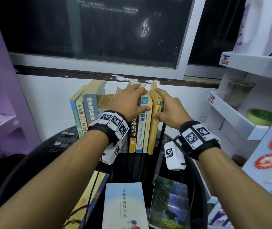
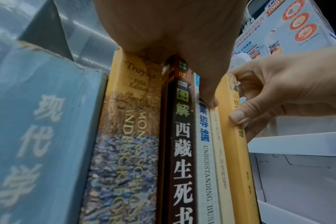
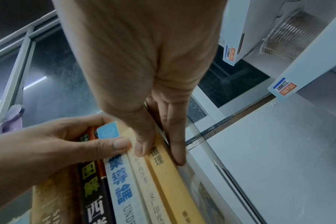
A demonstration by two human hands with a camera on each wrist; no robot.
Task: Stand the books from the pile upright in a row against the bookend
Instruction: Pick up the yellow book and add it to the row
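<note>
A row of books stands upright on the black round table (image 1: 49,146) by the wall. My left hand (image 1: 140,100) curls over the tops of the dark brown book (image 1: 133,129) and the white-and-blue book (image 1: 141,129), its thumb (image 2: 207,97) pressing the spines. My right hand (image 1: 160,106) pinches the yellow book (image 1: 153,134) at the row's right end, thumb (image 3: 142,145) on the spine, fingers (image 3: 176,151) flat along its right cover. A thin dark upright bar (image 1: 162,134) stands just right of it. Three books lie flat in front, among them a pale blue one (image 1: 123,205) and a waterfall-cover one (image 1: 168,202).
Further left in the row, several books (image 1: 82,116) lean to the right. A white shelf rack (image 1: 239,116) with jars crowds the table's right side. A purple shelf unit (image 1: 0,123) stands at the left. A dark window sits above the row.
</note>
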